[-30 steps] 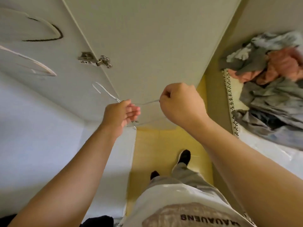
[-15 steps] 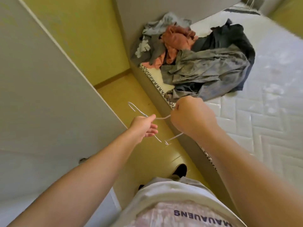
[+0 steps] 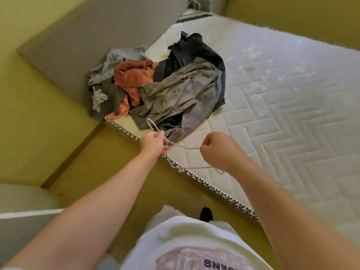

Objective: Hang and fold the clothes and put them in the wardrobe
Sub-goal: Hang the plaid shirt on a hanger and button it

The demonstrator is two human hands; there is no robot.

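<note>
Seen from above: bare white quilted mattress [image 3: 282,117] with herringbone stitching filling the right of the room, its near edge trimmed in black-and-white pattern. Grey padded headboard [image 3: 93,36] along the far left side, yellow-green walls [image 3: 29,94] beyond, yellowish floor [image 3: 116,182] below. Heaped on the mattress corner nearest the headboard, a pile of clothes [image 3: 165,88]: dark garment [image 3: 191,49] at the back, faded plaid shirt [image 3: 185,88] in front, rust-orange piece [image 3: 132,75] and grey items to the left. Held over the mattress edge, just short of the pile, a thin white wire hanger [image 3: 187,148]. Left hand [image 3: 153,144] with fingers pinched on the neck below the hook; right hand [image 3: 216,151] clenched in a fist around one shoulder of the wire. More hangers [image 3: 194,5], small and blurred, at the far end of the bed.
</note>
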